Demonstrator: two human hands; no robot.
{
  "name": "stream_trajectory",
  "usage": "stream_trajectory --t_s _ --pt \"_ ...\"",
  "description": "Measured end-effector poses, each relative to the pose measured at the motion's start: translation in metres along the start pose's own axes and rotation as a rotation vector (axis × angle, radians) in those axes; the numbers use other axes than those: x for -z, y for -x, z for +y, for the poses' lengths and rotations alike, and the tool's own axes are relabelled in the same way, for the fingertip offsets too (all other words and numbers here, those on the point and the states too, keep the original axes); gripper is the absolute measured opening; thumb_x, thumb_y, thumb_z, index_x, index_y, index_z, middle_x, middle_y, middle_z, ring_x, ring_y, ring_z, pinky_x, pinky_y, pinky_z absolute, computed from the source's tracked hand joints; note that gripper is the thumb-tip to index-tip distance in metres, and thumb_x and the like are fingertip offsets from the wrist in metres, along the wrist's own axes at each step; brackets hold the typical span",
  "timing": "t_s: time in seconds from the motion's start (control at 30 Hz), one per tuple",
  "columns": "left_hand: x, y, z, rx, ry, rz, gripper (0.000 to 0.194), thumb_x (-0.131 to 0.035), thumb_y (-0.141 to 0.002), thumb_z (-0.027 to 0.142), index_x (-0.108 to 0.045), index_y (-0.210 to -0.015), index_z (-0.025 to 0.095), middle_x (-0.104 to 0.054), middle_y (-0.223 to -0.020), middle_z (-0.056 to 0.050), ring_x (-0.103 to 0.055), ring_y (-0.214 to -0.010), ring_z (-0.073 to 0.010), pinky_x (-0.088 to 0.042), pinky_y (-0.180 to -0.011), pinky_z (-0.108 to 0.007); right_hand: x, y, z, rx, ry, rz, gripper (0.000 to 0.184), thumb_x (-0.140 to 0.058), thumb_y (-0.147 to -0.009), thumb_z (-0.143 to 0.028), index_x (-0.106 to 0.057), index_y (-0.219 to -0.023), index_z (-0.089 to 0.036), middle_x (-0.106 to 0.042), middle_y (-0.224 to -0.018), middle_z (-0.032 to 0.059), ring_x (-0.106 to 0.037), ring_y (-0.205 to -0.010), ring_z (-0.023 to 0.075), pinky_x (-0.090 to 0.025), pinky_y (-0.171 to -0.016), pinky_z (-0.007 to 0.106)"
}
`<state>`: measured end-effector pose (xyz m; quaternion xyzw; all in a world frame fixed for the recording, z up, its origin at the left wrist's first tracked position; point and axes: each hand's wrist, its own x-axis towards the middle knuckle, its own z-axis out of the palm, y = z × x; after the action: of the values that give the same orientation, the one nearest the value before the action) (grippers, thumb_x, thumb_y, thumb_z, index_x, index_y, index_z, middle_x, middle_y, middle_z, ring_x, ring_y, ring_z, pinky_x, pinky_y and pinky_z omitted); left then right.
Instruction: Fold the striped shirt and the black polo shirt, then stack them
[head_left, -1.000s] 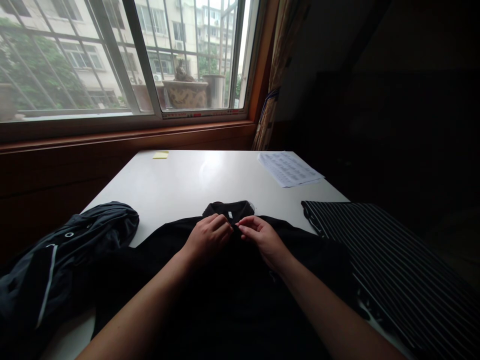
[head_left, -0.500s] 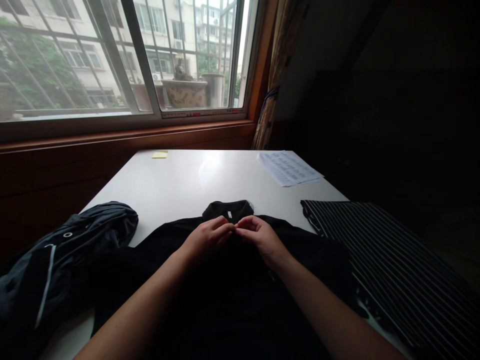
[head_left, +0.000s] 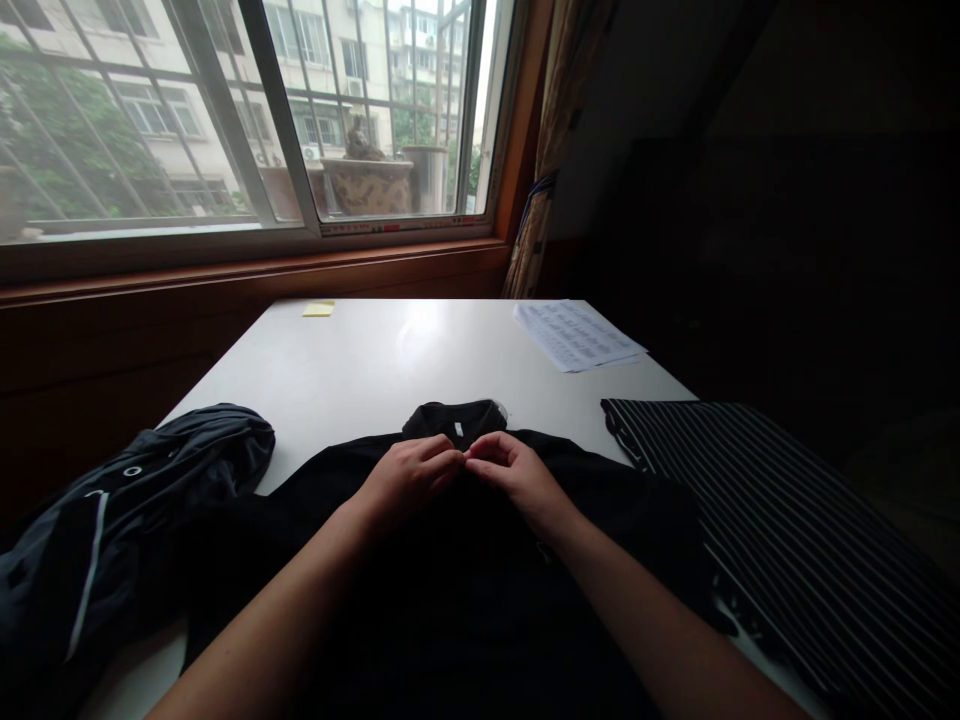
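A black collared shirt (head_left: 465,600) lies spread on the white table (head_left: 352,360), its collar toward the window and a small white label inside the neck. Just below the collar, my left hand (head_left: 412,470) pinches the front of the shirt with fingers bent. My right hand (head_left: 517,475) meets it there, thumb and forefinger closed on the same spot. The fingertips of both hands touch or nearly touch. Whatever small part of the shirt front lies between them is hidden by the fingers and the dark cloth.
To the left lies a bunched dark garment (head_left: 202,450) with a white cord. A striped dark cloth (head_left: 750,500) covers the table's right side. Printed papers (head_left: 577,335) and a yellow sticky note (head_left: 319,309) rest near the far edge, below a window (head_left: 390,120).
Both hands stay pinched at the shirt front, with barely any shift of the fingers. The view has moved very slightly; the shirt and other things lie as before.
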<state>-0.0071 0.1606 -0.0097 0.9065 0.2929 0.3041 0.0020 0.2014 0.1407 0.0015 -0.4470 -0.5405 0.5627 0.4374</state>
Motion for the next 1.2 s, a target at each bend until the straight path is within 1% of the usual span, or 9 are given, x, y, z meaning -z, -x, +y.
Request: stream_trajectory --t_s 0.2,0.3,0.37,0.47,0.6,0.83,0.93,1.03,1.2 --pt "0.006 -0.002 -0.001 -0.011 -0.11 0.09 0.013 -0.052 -0.1 0.023 -0.064 -0.097 0.02 -0.068 -0.091 -0.004 -0.061 -0.079 -0.017 -0.05 -0.073 -0.031 0.003 0.001 0.0 0.14 0.252 0.002 0.023 -0.073 -0.082 -0.041 -0.073 -0.1 -0.025 -0.072 -0.102 0.003 -0.065 -0.101 0.0237 -0.048 -0.093 0.038" --pt "0.006 -0.002 -0.001 -0.011 -0.099 0.109 0.012 -0.052 -0.099 0.02 -0.063 -0.098 0.02 -0.067 -0.09 -0.004 -0.059 -0.081 -0.0182 -0.05 -0.074 -0.032 0.004 0.002 0.0 0.185 0.282 -0.025 0.023 -0.074 -0.082 -0.037 -0.073 -0.103 -0.027 -0.072 -0.105 0.0023 -0.065 -0.103 0.0235 -0.047 -0.096 0.038" --pt "0.006 -0.001 0.0 -0.017 -0.066 0.107 0.012 -0.05 -0.099 0.018 -0.063 -0.097 0.02 -0.066 -0.089 -0.004 -0.058 -0.079 -0.017 -0.05 -0.07 -0.029 0.002 0.003 0.001 0.182 0.238 -0.023 0.024 -0.075 -0.081 -0.035 -0.073 -0.103 -0.027 -0.072 -0.104 0.002 -0.066 -0.101 0.0232 -0.049 -0.094 0.038" --pt "0.005 0.001 0.003 -0.002 -0.028 0.116 0.013 -0.049 -0.099 0.017 -0.062 -0.095 0.019 -0.065 -0.088 -0.004 -0.057 -0.073 -0.0141 -0.048 -0.064 -0.025 -0.001 0.004 0.003 0.202 0.21 0.019 0.023 -0.076 -0.08 -0.035 -0.073 -0.1 -0.026 -0.073 -0.101 0.0021 -0.067 -0.098 0.0227 -0.051 -0.09 0.037" --pt "0.005 0.001 0.007 0.025 -0.024 0.146 0.014 -0.048 -0.097 0.017 -0.06 -0.09 0.019 -0.063 -0.08 -0.002 -0.054 -0.064 -0.0113 -0.045 -0.059 -0.023 -0.004 0.007 0.003 0.249 0.246 0.046 0.021 -0.076 -0.08 -0.035 -0.072 -0.098 -0.027 -0.072 -0.098 0.0019 -0.067 -0.093 0.0221 -0.052 -0.086 0.036" --pt "0.005 0.001 0.009 0.021 -0.029 0.186 0.013 -0.047 -0.097 0.017 -0.059 -0.09 0.019 -0.06 -0.074 -0.001 -0.052 -0.06 -0.0111 -0.043 -0.056 -0.023 -0.003 0.007 -0.006 0.378 0.359 0.017 0.018 -0.073 -0.083 -0.035 -0.072 -0.099 -0.029 -0.069 -0.098 0.0018 -0.064 -0.094 0.0221 -0.052 -0.086 0.036" --pt "0.004 0.002 0.009 0.056 0.019 0.207 0.013 -0.048 -0.097 0.017 -0.059 -0.094 0.02 -0.063 -0.077 -0.001 -0.056 -0.063 -0.0114 -0.045 -0.058 -0.023 -0.004 0.007 -0.007 0.401 0.348 0.01 0.018 -0.073 -0.083 -0.034 -0.071 -0.101 -0.03 -0.068 -0.102 0.0021 -0.064 -0.099 0.0229 -0.051 -0.09 0.037" --pt "0.002 0.002 0.01 0.092 0.105 0.23 0.012 -0.05 -0.096 0.017 -0.06 -0.097 0.021 -0.066 -0.082 -0.002 -0.06 -0.068 -0.0119 -0.048 -0.062 -0.022 -0.004 0.007 -0.006 0.381 0.292 0.003 0.02 -0.074 -0.082 -0.033 -0.071 -0.102 -0.03 -0.07 -0.106 0.0018 -0.064 -0.103 0.0234 -0.05 -0.095 0.038" --pt "-0.001 0.001 0.012 0.215 0.291 0.223 0.009 -0.056 -0.092 0.015 -0.063 -0.094 0.021 -0.066 -0.083 -0.001 -0.062 -0.07 -0.012 -0.05 -0.065 -0.023 -0.006 0.008 -0.002 0.356 0.292 0.033 0.02 -0.072 -0.082 -0.03 -0.071 -0.102 -0.029 -0.071 -0.106 0.0016 -0.065 -0.102 0.0233 -0.051 -0.093 0.038"
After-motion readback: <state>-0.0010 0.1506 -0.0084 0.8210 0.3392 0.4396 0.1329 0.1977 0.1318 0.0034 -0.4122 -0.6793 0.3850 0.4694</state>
